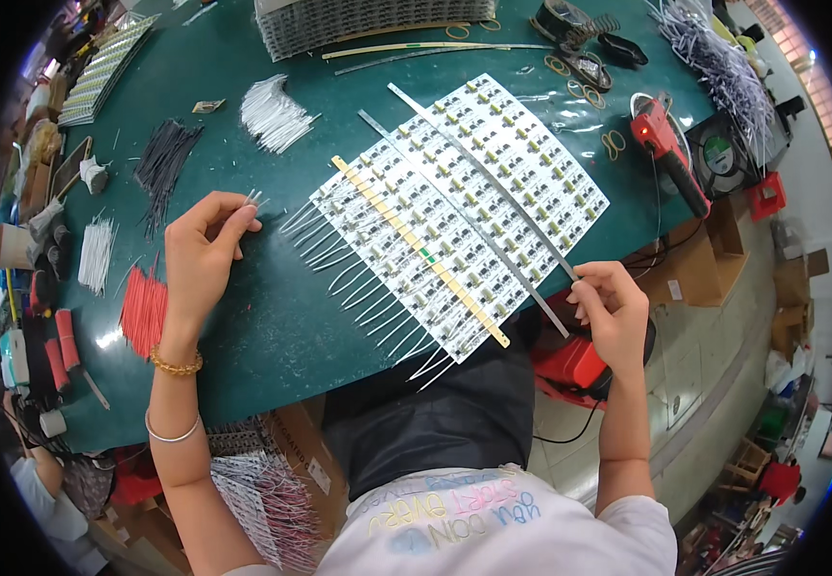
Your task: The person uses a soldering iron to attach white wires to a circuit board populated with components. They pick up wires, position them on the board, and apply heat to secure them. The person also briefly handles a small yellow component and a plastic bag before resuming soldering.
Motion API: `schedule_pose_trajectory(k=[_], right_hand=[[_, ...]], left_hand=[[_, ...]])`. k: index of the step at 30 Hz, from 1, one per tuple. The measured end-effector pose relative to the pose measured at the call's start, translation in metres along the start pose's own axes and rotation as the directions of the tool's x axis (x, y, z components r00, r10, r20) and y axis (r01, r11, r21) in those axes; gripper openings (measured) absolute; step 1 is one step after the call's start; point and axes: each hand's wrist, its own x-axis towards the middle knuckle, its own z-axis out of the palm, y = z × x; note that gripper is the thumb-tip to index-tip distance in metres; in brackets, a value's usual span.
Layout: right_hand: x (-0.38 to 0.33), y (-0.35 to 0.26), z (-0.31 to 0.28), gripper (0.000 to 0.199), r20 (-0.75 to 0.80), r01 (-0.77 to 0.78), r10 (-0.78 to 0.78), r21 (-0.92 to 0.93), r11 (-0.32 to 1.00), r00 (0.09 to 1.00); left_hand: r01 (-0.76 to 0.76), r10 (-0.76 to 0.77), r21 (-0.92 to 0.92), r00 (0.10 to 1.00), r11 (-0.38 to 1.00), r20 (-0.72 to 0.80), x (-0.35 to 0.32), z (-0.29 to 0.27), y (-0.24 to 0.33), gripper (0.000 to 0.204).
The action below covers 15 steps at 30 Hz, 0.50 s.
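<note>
My left hand is closed in a pinch around a few short white wires, held above the green table left of the circuit board panel. The white panel lies at an angle, covered with rows of small components. White wires stick out along its near-left edge. Across it lie a yellow strip and two grey metal strips. My right hand pinches the near end of the farther metal strip; the other metal strip lies between that one and the yellow strip.
Bundles of white wires, black wires and red wires lie on the left of the table. A red-and-black tool rests at the right edge. Stacked panels stand at the back, near rubber bands.
</note>
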Motion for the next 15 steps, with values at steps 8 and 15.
schedule_pose_trajectory(k=[8, 15], right_hand=[[0.002, 0.007, -0.005, 0.013, 0.044, -0.056, 0.055, 0.030, 0.998, 0.998], [-0.002, -0.030, -0.013, 0.013, -0.249, 0.120, -0.270, -0.490, 0.864, 0.930]], left_hand=[[-0.021, 0.021, 0.007, 0.999, 1.000, -0.035, -0.002, 0.002, 0.000, 0.012], [0.002, -0.003, -0.024, 0.999, 1.000, -0.043, -0.002, -0.001, 0.000, 0.011]])
